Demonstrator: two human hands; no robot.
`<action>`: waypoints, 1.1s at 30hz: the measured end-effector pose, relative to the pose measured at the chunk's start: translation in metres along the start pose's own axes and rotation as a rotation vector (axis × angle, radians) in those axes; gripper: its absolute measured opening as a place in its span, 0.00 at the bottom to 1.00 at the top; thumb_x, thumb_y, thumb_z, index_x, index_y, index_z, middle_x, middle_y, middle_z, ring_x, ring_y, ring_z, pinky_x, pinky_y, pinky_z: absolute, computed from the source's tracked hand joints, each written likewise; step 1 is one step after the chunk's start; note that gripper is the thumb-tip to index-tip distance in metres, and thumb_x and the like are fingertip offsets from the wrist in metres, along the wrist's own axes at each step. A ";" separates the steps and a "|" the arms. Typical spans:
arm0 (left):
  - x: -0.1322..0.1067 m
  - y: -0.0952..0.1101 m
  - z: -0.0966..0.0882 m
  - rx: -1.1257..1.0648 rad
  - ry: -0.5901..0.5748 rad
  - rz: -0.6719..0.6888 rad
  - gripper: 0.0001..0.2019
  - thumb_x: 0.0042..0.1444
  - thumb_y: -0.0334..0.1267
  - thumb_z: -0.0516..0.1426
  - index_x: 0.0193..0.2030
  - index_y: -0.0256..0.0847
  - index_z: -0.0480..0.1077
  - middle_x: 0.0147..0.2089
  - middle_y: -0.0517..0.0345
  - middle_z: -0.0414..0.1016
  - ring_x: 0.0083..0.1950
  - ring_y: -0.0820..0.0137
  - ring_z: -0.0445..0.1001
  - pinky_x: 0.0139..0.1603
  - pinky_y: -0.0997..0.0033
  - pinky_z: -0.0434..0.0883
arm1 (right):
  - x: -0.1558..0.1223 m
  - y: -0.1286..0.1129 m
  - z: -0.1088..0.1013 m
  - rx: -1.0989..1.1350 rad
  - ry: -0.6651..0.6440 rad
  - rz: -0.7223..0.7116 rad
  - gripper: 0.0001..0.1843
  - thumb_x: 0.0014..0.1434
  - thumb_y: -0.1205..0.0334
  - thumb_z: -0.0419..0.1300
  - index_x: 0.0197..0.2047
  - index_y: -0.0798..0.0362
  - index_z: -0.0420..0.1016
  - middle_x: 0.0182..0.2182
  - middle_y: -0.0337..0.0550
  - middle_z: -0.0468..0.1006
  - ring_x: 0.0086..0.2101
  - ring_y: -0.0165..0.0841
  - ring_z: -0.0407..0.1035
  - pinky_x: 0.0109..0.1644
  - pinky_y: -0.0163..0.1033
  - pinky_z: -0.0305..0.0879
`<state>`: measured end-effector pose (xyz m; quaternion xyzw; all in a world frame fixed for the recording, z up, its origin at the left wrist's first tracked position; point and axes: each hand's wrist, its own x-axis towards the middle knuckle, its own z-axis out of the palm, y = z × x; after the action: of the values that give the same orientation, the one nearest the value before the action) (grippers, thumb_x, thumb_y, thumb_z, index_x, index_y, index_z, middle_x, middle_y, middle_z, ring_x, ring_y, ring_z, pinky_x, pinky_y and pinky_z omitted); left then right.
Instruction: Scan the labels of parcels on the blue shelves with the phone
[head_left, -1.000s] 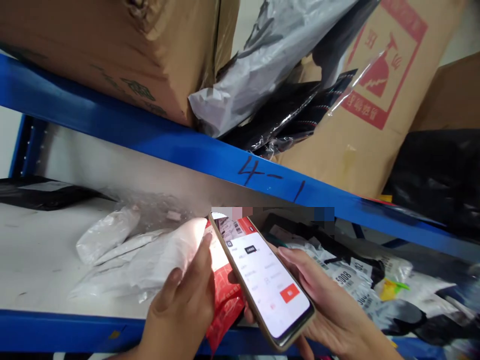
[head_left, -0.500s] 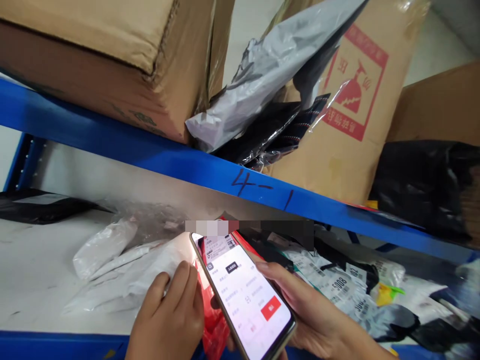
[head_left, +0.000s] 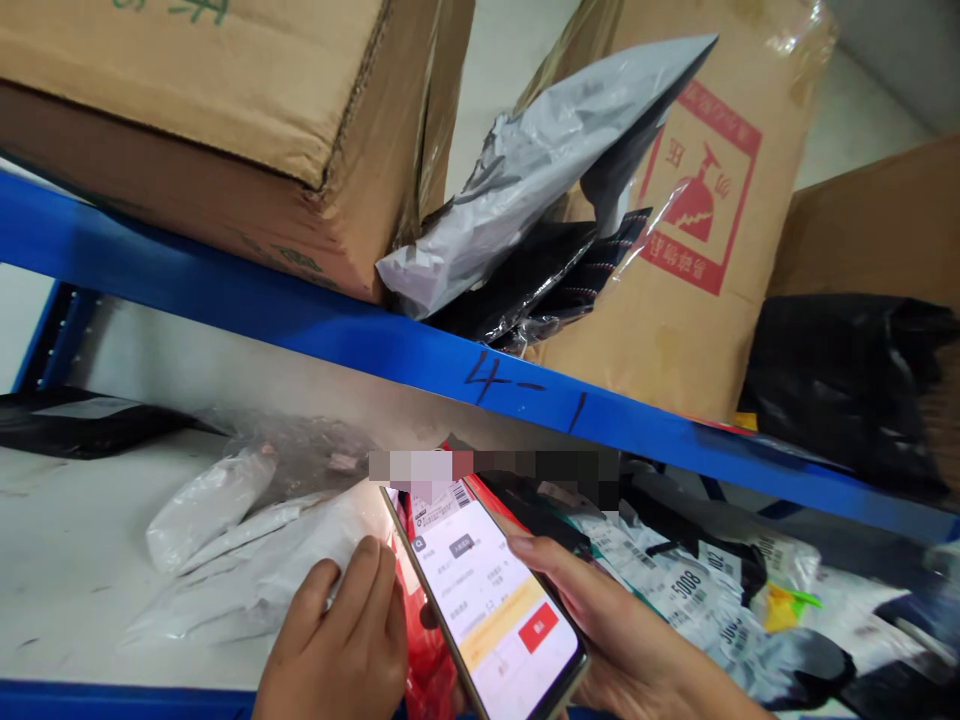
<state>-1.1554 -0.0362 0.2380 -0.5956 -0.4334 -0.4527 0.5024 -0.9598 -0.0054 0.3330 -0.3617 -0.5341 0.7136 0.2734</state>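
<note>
My right hand (head_left: pixel 600 610) is wrapped round a smartphone (head_left: pixel 495 600) tilted to the left, its thumb along the right edge. On its lit screen are a camera picture of a label with a barcode, lines of text and a red button. Behind the phone is a red plastic parcel bag (head_left: pixel 424 650), largely hidden by it. My left hand (head_left: pixel 337 640) is closed at the bag's left edge, its curled fingertips out of sight. A bright light falls on the bag beside the phone's top.
A blue shelf beam (head_left: pixel 360 345) marked 4-1 crosses above my hands. Cardboard boxes (head_left: pixel 225 110) and a grey mailer bag (head_left: pixel 540 170) sit on the upper shelf. Clear and white bags (head_left: pixel 255 570) lie at the lower left; several labelled parcels (head_left: pixel 675 590) crowd the lower right.
A yellow-orange band has appeared across the phone's screen beside the red button. The view has shifted slightly, so the shelf sits lower in it. Both hands keep their hold.
</note>
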 end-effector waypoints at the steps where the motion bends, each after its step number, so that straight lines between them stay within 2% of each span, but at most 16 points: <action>1: -0.002 -0.002 0.001 0.036 -0.015 0.052 0.18 0.56 0.25 0.44 0.40 0.44 0.73 0.43 0.54 0.77 0.47 0.67 0.73 0.40 0.68 0.69 | 0.000 -0.001 0.000 -0.008 -0.013 -0.015 0.36 0.49 0.48 0.66 0.54 0.65 0.69 0.39 0.57 0.83 0.36 0.38 0.79 0.39 0.37 0.73; 3: -0.006 -0.005 0.002 0.149 -0.040 0.163 0.18 0.55 0.25 0.45 0.42 0.42 0.73 0.45 0.53 0.77 0.48 0.66 0.73 0.41 0.68 0.69 | -0.001 -0.002 -0.001 -0.031 -0.098 -0.073 0.38 0.48 0.56 0.66 0.61 0.59 0.63 0.41 0.55 0.82 0.37 0.37 0.79 0.39 0.36 0.74; 7: -0.011 -0.005 0.000 0.238 -0.050 0.203 0.19 0.56 0.25 0.44 0.42 0.39 0.74 0.46 0.51 0.76 0.49 0.65 0.71 0.51 0.62 0.67 | -0.003 -0.003 -0.003 -0.093 -0.333 -0.129 0.56 0.41 0.73 0.60 0.70 0.44 0.41 0.45 0.49 0.81 0.36 0.40 0.79 0.30 0.32 0.73; 10: -0.014 0.000 0.001 0.208 -0.032 0.161 0.17 0.56 0.25 0.45 0.44 0.35 0.73 0.48 0.50 0.75 0.53 0.66 0.69 0.70 0.57 0.50 | -0.007 -0.002 -0.004 -0.100 -0.335 -0.148 0.60 0.40 0.75 0.58 0.71 0.40 0.30 0.48 0.49 0.79 0.36 0.41 0.79 0.25 0.30 0.72; 12: -0.015 0.008 0.005 0.202 -0.022 0.135 0.15 0.57 0.28 0.48 0.46 0.34 0.72 0.49 0.49 0.75 0.55 0.67 0.67 0.74 0.56 0.36 | -0.011 0.000 -0.005 -0.096 -0.316 -0.172 0.62 0.40 0.75 0.59 0.71 0.40 0.28 0.49 0.49 0.79 0.36 0.41 0.79 0.27 0.32 0.73; 14: -0.014 0.021 0.012 0.202 -0.007 0.129 0.15 0.57 0.29 0.49 0.48 0.34 0.71 0.48 0.47 0.75 0.55 0.66 0.67 0.73 0.54 0.30 | -0.014 0.002 -0.007 -0.076 -0.313 -0.189 0.63 0.39 0.74 0.60 0.70 0.41 0.28 0.51 0.51 0.77 0.36 0.41 0.79 0.28 0.33 0.73; 17: -0.011 0.049 0.026 0.138 0.024 0.121 0.16 0.56 0.27 0.47 0.47 0.36 0.69 0.44 0.50 0.76 0.50 0.66 0.71 0.74 0.58 0.38 | -0.021 0.005 -0.013 -0.019 -0.319 -0.194 0.62 0.39 0.70 0.60 0.71 0.42 0.29 0.54 0.54 0.74 0.39 0.43 0.78 0.29 0.33 0.72; 20: -0.010 0.065 0.034 0.140 -0.016 0.072 0.16 0.53 0.25 0.47 0.45 0.37 0.68 0.38 0.53 0.77 0.43 0.66 0.74 0.62 0.61 0.63 | -0.030 0.007 -0.019 0.008 -0.305 -0.186 0.61 0.40 0.63 0.59 0.71 0.42 0.26 0.51 0.54 0.76 0.41 0.48 0.77 0.26 0.34 0.72; 22: -0.010 0.059 0.025 0.098 -0.082 0.079 0.16 0.54 0.25 0.47 0.48 0.35 0.68 0.38 0.52 0.78 0.44 0.64 0.75 0.54 0.60 0.68 | -0.037 0.009 -0.023 0.018 -0.275 -0.178 0.62 0.41 0.62 0.59 0.70 0.42 0.21 0.49 0.52 0.78 0.41 0.48 0.78 0.28 0.36 0.72; 23: -0.009 0.051 0.016 0.061 -0.095 0.100 0.17 0.55 0.26 0.47 0.49 0.34 0.67 0.40 0.50 0.78 0.48 0.63 0.74 0.57 0.59 0.67 | -0.041 0.010 -0.025 0.034 -0.263 -0.178 0.63 0.42 0.62 0.59 0.70 0.42 0.18 0.48 0.51 0.78 0.41 0.47 0.78 0.30 0.37 0.72; 25: -0.008 0.029 -0.005 0.050 -0.066 0.133 0.16 0.58 0.27 0.46 0.49 0.37 0.69 0.51 0.50 0.75 0.64 0.62 0.64 0.71 0.53 0.50 | -0.047 0.013 -0.029 0.082 -0.281 -0.190 0.64 0.43 0.62 0.60 0.69 0.44 0.14 0.46 0.50 0.80 0.40 0.44 0.79 0.35 0.39 0.73; 26: -0.008 0.018 -0.015 0.108 -0.063 0.125 0.16 0.59 0.27 0.46 0.49 0.39 0.70 0.57 0.52 0.71 0.70 0.60 0.54 0.73 0.46 0.39 | -0.050 0.014 -0.030 0.109 -0.302 -0.198 0.63 0.45 0.62 0.60 0.68 0.45 0.14 0.45 0.50 0.80 0.41 0.43 0.79 0.36 0.39 0.73; 27: -0.007 0.007 -0.023 0.171 -0.089 0.117 0.15 0.59 0.27 0.49 0.48 0.42 0.71 0.62 0.54 0.66 0.73 0.54 0.46 0.71 0.38 0.34 | -0.052 0.016 -0.031 0.130 -0.329 -0.208 0.62 0.46 0.62 0.60 0.69 0.46 0.14 0.45 0.51 0.80 0.41 0.42 0.79 0.37 0.39 0.73; 28: -0.007 -0.002 -0.028 0.209 -0.112 0.086 0.15 0.58 0.28 0.52 0.49 0.43 0.71 0.65 0.55 0.61 0.73 0.47 0.41 0.68 0.30 0.35 | -0.053 0.017 -0.030 0.144 -0.358 -0.214 0.62 0.47 0.62 0.60 0.69 0.46 0.16 0.46 0.51 0.80 0.42 0.42 0.79 0.39 0.38 0.72; 30: -0.008 -0.014 -0.029 0.237 -0.122 0.036 0.18 0.56 0.30 0.58 0.53 0.45 0.70 0.66 0.51 0.57 0.71 0.36 0.42 0.62 0.22 0.46 | -0.051 0.018 -0.027 0.154 -0.407 -0.208 0.59 0.48 0.63 0.60 0.70 0.45 0.21 0.48 0.50 0.80 0.42 0.42 0.79 0.42 0.40 0.72; 33: -0.012 -0.020 -0.016 0.215 -0.054 -0.038 0.23 0.51 0.33 0.64 0.55 0.46 0.67 0.61 0.45 0.56 0.67 0.36 0.53 0.56 0.30 0.64 | -0.043 0.016 -0.014 0.176 -0.470 -0.169 0.52 0.50 0.63 0.59 0.70 0.43 0.32 0.49 0.47 0.79 0.44 0.42 0.78 0.46 0.41 0.72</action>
<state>-1.1787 -0.0509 0.2319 -0.5420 -0.5040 -0.3969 0.5429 -0.9229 -0.0355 0.3247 -0.1148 -0.5471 0.7964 0.2309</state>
